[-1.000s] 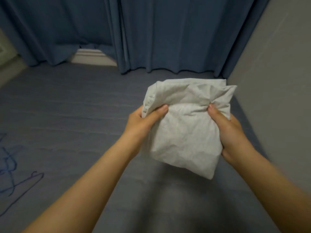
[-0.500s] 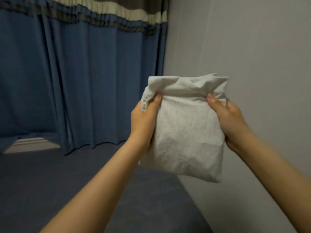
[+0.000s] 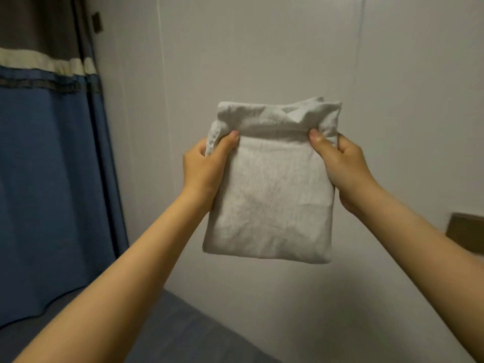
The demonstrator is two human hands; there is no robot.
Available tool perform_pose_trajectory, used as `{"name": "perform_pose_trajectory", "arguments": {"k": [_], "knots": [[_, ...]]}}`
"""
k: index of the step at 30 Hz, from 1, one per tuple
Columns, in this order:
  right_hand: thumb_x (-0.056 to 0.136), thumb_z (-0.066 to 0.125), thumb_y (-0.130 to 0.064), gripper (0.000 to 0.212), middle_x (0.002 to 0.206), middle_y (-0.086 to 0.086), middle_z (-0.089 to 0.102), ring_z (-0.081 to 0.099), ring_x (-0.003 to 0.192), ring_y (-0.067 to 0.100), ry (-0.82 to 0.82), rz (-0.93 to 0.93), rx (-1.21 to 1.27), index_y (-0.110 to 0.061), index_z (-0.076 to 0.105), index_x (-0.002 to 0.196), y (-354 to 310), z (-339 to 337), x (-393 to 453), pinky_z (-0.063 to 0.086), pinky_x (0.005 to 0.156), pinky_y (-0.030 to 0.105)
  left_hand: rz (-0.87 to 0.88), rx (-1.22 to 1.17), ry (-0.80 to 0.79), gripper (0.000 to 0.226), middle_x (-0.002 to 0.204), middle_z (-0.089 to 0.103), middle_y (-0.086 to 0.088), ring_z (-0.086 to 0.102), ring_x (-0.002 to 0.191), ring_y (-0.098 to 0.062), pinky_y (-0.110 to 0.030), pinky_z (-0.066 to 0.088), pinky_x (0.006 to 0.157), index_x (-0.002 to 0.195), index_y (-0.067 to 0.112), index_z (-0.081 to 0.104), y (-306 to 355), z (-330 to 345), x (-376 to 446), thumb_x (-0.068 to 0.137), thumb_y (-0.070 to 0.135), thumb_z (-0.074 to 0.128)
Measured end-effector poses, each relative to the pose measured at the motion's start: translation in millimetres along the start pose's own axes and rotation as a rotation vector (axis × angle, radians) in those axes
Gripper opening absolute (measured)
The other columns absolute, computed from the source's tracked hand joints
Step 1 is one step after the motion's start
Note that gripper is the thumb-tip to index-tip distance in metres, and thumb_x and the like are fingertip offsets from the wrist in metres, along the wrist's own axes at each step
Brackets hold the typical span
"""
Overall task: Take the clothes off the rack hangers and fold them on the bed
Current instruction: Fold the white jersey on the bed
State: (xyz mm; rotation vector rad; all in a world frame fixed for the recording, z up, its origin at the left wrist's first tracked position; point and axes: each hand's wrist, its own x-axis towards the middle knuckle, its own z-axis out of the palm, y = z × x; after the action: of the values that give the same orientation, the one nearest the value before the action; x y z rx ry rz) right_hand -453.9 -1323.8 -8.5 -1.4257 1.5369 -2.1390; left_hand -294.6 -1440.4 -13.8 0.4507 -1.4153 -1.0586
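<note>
Nearest you, both bare forearms rise from the bottom corners and reach up and forward. Below them lies a strip of the bed [image 3: 183, 334], covered in grey-blue fabric, running from lower left toward the wall.

Your left hand [image 3: 203, 169] and your right hand [image 3: 340, 163] hold a folded white garment [image 3: 269, 195] up in the air, above the bed and touching nothing else. It is a compact, roughly rectangular bundle with its long axis upright: the crumpled, layered end points up and the smooth folded edge hangs at the bottom. Its broad face is turned toward you.

Each hand grips one upper side of the bundle. Your thumbs press on the near face just under the bunched top band, angled inward toward each other, and your fingers curl round behind the cloth, mostly hidden. Both grips are closed tight on the fabric.

Behind the garment stands a pale grey wall [image 3: 262, 48]. To the left hangs a blue curtain [image 3: 47, 179] with a cream stripe and a dark band near its top. At the right edge, a brown piece of furniture [image 3: 466, 231] shows against the wall.
</note>
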Motion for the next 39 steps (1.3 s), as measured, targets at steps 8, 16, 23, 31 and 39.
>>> {"name": "perform_pose_trajectory", "arguments": {"k": [8, 16, 23, 31, 39], "knots": [[0.091, 0.055, -0.039, 0.010, 0.094, -0.013, 0.067, 0.065, 0.084, 0.000, 0.224, 0.058, -0.224, -0.031, 0.061, 0.093, -32, -37, -95, 0.051, 0.063, 0.015, -0.044, -0.120, -0.252, 0.023, 0.078, 0.058, -0.008, 0.054, 0.073, -0.017, -0.035, 0.046, 0.066, 0.076, 0.013, 0.055, -7, 17, -57, 0.084, 0.032, 0.065], [0.092, 0.055, -0.036, 0.009, 0.091, -0.014, 0.067, 0.065, 0.083, 0.000, 0.435, 0.032, -0.403, -0.031, 0.062, 0.090, -109, -117, -170, 0.050, 0.062, 0.015, -0.031, -0.248, -0.481, 0.025, 0.080, 0.059, -0.005, 0.055, 0.074, -0.014, -0.032, 0.047, 0.067, 0.075, 0.015, 0.055, 49, 84, -135, 0.086, 0.036, 0.063], [0.092, 0.056, -0.034, 0.010, 0.085, -0.017, 0.065, 0.062, 0.071, -0.009, 0.624, -0.024, -0.574, -0.032, 0.062, 0.084, -184, -233, -262, 0.050, 0.061, 0.010, 0.045, -0.364, -0.722, 0.015, 0.090, 0.061, 0.007, 0.057, 0.079, -0.004, -0.021, 0.045, 0.068, 0.084, 0.028, 0.058, 108, 177, -245, 0.089, 0.041, 0.056], [0.093, 0.053, -0.036, 0.013, 0.085, -0.016, 0.064, 0.060, 0.076, -0.005, 0.846, 0.092, -0.843, -0.029, 0.061, 0.084, -253, -379, -403, 0.048, 0.066, 0.013, 0.006, -0.485, -0.974, 0.009, 0.095, 0.055, 0.021, 0.053, 0.082, 0.012, -0.008, 0.042, 0.065, 0.101, 0.037, 0.051, 161, 300, -423, 0.092, 0.039, 0.051], [0.092, 0.054, -0.037, 0.010, 0.088, -0.020, 0.064, 0.060, 0.075, -0.013, 0.939, 0.223, -0.888, -0.035, 0.061, 0.085, -259, -486, -486, 0.047, 0.061, 0.008, -0.082, -0.520, -1.137, 0.018, 0.099, 0.058, 0.019, 0.055, 0.082, 0.013, -0.002, 0.043, 0.064, 0.108, 0.030, 0.054, 161, 388, -543, 0.093, 0.039, 0.051]]}}
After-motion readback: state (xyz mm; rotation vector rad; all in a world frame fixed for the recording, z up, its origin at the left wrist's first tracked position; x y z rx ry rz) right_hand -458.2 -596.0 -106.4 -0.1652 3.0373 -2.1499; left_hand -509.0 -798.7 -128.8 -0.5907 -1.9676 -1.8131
